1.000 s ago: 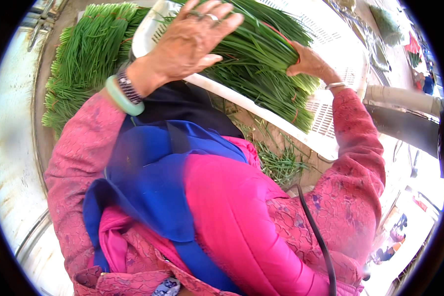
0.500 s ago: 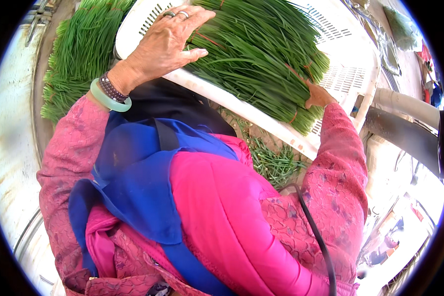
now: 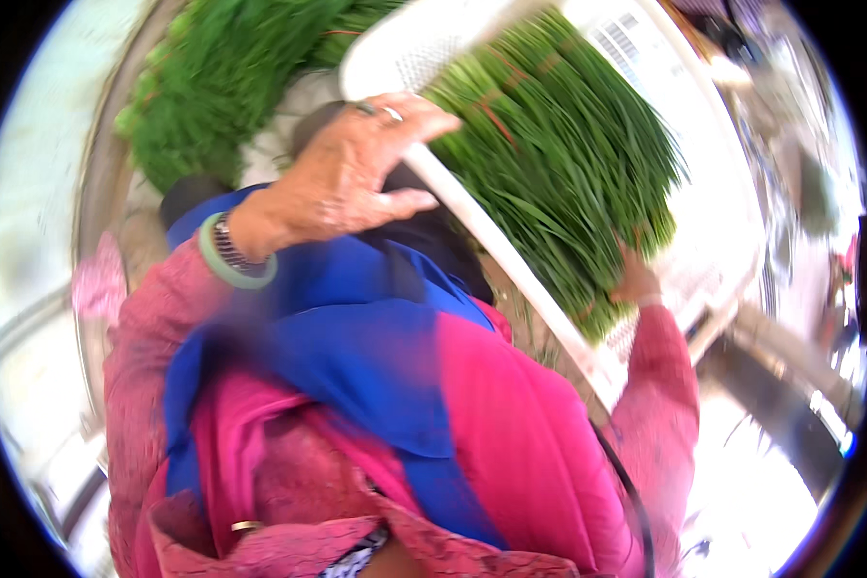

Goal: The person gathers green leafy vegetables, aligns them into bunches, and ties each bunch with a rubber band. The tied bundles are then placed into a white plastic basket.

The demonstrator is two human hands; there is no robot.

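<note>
Bunches of long green garlic chives (image 3: 559,144), tied with thin red bands, lie side by side in a white plastic crate (image 3: 486,217). At their lower right end my right hand (image 3: 638,277) grips a bunch; its fingertips are sunk among the stalks and partly hidden. My left hand (image 3: 356,169) hovers by the crate's near left rim, with thumb and fingers apart and nothing between them. It wears rings, and a pale green bangle and beaded bracelet circle the wrist.
More garlic chives (image 3: 231,87) are piled on the left, beyond my knees. A thick grey pipe or bar (image 3: 780,405) runs to the right of the crate. Blurred plastic bags and other items lie at the far right.
The view has shifted, so the crate and chives appear lower and farther right. My left hand has come away from the chives to the crate's rim. My right hand stays at the bunch's end.
</note>
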